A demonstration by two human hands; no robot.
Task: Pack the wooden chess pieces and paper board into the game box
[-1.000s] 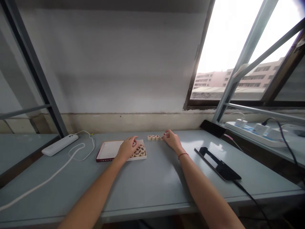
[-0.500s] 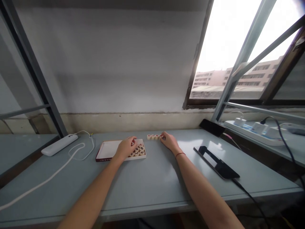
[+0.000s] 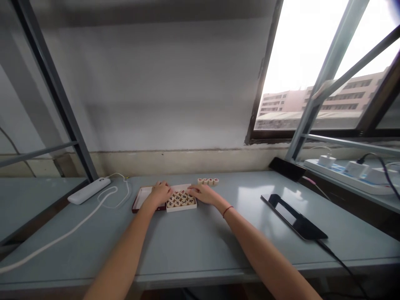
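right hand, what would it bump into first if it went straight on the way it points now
The right hand would likely meet the round pieces in the white box first; depth is unclear, so it may be touching them.

Both forearms (image 3: 125, 250) converge (stretched forward) — fingers (image 3: 195, 189) slightly bent.

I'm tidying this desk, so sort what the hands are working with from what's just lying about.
Likely in use:
- white tray
- round pieces inside it
- row of four pieces
- maroon lid

Lying about:
- white device
- white cord
- two black devices
- power strip
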